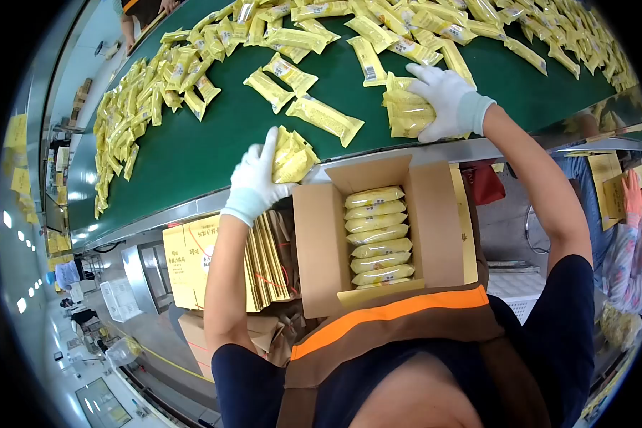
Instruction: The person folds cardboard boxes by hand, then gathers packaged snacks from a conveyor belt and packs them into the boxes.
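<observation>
My left hand [257, 184], in a white glove, is closed around a small stack of yellow snack packets [293, 155] at the belt's near edge. My right hand [451, 100], also gloved, grips another stack of yellow snack packets [406, 113] farther right on the green belt [214, 150]. Between and below the hands stands an open cardboard box [317, 246] with its flaps spread. Inside it a row of yellow packets [379, 235] lies stacked from front to back. A few loose packets [326, 119] lie on the belt between my hands.
Many yellow packets [132, 107] are heaped along the belt's far side and left end. A metal rim [214, 202] edges the belt. Folded yellow cartons [192, 260] stand left of the box. At right, another person's hand [632, 194] touches cardboard; someone else is at upper left.
</observation>
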A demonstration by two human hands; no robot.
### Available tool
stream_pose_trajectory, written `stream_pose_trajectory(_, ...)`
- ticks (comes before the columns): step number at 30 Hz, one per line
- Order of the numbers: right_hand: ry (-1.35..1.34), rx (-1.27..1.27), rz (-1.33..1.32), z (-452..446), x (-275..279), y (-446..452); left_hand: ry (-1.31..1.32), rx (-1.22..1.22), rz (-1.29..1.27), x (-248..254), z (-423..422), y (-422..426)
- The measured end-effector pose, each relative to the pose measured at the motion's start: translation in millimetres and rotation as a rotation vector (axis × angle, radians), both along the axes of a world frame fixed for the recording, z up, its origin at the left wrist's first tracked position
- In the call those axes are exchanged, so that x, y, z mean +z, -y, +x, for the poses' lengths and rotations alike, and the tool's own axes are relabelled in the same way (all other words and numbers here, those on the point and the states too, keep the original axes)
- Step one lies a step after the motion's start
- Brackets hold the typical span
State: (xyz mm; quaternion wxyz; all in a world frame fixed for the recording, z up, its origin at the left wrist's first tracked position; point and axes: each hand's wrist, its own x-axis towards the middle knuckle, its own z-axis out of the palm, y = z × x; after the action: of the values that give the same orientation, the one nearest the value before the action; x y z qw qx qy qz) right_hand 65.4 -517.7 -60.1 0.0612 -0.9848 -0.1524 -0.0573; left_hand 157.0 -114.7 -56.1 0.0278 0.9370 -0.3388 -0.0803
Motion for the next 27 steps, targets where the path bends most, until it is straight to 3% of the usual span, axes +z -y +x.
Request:
stream_pose_trajectory(3,-0.412,-0.078,-0.11,-3.5,48.1,-22.7,-0.09,0.055,0.002,20.7,-6.9,14.8)
stream_pose_trajectory(9,-0.24,-0.162,0.046,-50.3,18.9,-6.0,-0.221,-0.31,-0.528,48.0,23.8,88.0)
stream_pose_trajectory(12,-0.276,-0.195,0.11,-48.6,23.2,-8.2,-0.183,-0.27,0.02,36.4,37.9,136.8)
stream_pose_trajectory(17,-0.227,-0.198,0.074,-57.8,21.2,-8.9,-0.542,0.337,-0.661,19.8,59.8,87.8)
stream_pose_trajectory(19,-0.243,-0.209,0.094,-56.9,18.6,-9.4,-0.638,0.374,-0.854,20.5,67.9,62.3)
stream_pose_trajectory(21,-0.21,-0.195,0.102,-55.1,11.3,-7.0,-0.788,0.286,-0.872,31.7,67.6,51.0)
stream_pose_trajectory(23,-0.239,-0.194,0.123,-54.5,12.6,-5.9,-0.713,0.279,-0.631,28.3,55.7,56.2)
stream_pose_trajectory(25,-0.322,-0.212,0.158,-48.1,24.3,-3.8,-0.346,-0.003,-0.25,27.4,42.4,66.8)
stream_pose_trajectory(26,-0.216,-0.227,0.134,-43.0,28.3,-1.6,-0.198,-0.004,0.044,34.8,29.7,76.3)
stream_pose_trajectory(27,-0.121,-0.241,0.113,-39.5,30.3,0.0,0.03,-0.11,0.157,24.5,15.2,74.6)
